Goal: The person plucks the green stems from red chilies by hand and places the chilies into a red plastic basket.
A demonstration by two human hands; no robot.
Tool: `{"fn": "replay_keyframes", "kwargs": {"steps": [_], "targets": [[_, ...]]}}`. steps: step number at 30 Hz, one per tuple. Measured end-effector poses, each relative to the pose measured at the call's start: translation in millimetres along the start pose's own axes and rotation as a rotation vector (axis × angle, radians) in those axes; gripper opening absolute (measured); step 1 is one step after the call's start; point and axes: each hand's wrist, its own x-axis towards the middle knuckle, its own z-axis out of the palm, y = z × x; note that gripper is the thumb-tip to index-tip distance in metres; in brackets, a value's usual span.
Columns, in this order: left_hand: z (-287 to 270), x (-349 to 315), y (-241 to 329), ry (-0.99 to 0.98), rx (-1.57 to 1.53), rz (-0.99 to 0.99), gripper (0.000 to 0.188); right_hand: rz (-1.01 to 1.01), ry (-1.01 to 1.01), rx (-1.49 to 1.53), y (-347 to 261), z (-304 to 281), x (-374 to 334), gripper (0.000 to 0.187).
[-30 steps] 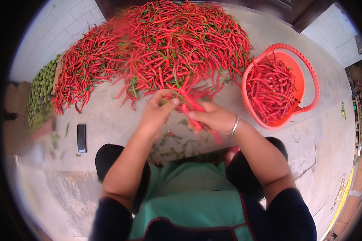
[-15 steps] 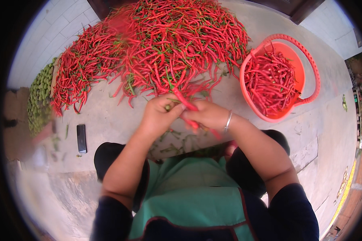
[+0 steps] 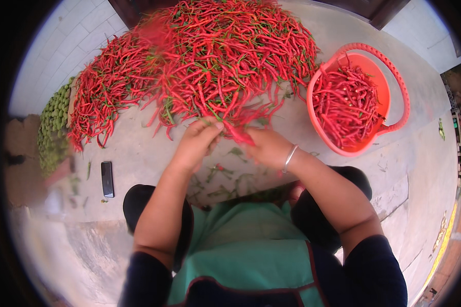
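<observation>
Between my hands a red chili pepper (image 3: 236,134) lies slantwise, slightly blurred. My left hand (image 3: 197,143) pinches its green stem end between thumb and fingers. Farther down the pod, my right hand (image 3: 269,147), with a silver bangle at the wrist, is closed around it; whether that hand holds more peppers is hidden. Just beyond both hands spreads a large heap of red chili peppers (image 3: 230,56), many with green stems. To the right stands an orange-pink bucket (image 3: 383,100) with a raised handle, partly filled with red chili peppers (image 3: 343,105).
Green stems (image 3: 233,187) lie scattered on the concrete floor below my hands, in front of my knees. A dark phone (image 3: 107,179) rests on the floor at left. Beyond it is a pile of green produce (image 3: 55,120) against the chili heap's left end.
My hands have drawn apart, the left one shifting left and the right one slightly right. Red pepper tips that hung below my right hand no longer show.
</observation>
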Motion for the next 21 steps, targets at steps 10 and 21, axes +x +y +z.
{"fn": "replay_keyframes", "kwargs": {"steps": [10,21], "targets": [[4.5,3.8,-7.5,-0.077,0.167,0.050,0.028,-0.143,0.196,-0.461,9.9,-12.1,-23.4,0.026],[45.1,14.4,0.9,-0.687,-0.378,-0.033,0.027,0.048,0.113,0.627,49.2,-57.5,-72.7,0.021]]}}
